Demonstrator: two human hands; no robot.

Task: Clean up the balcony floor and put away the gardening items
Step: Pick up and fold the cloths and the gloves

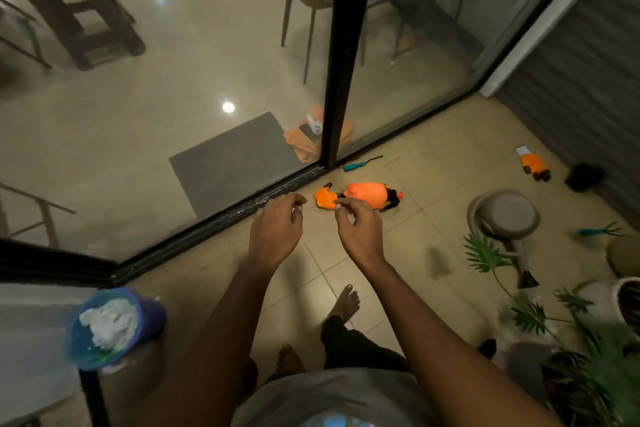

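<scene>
- A blue bucket (114, 326) stands nearest, low on the left by the door frame, with crumpled white stuff in it. It is the only thing that looks gathered up.
- A bare foot (346, 302) rests on the tiled floor (391, 274), which shows no obvious dirt in this dim light.
- The left hand (277, 229) hangs out in front. Its grip is slack, with the fingers loosely curled around nothing.
- The right hand (360, 229) is just beside it. Its grip is also loose, thumb and forefinger near each other, and nothing shows between them.
- On the right, leafy plants (485, 253) and a white pot (627, 298) crowd the edge of the view.
- Past them lies what looks like a brown watering can (505, 215), tipped over, with a teal hand rake (602, 229) near it.
- Just beyond the fingertips, an orange spray bottle (367, 196) lies on its side, touching an orange glove (325, 198). Both are close to the door track (242, 215).
- Further along the track lies a teal-handled tool (362, 163).
- Furthest off, near the wall, sit a smaller orange item (533, 166) and a dark lump (585, 177); I cannot tell what either is.
- The job looks barely begun. Every gardening item is still scattered on the floor, and the bottle and glove seem the likely first pick-up.
</scene>
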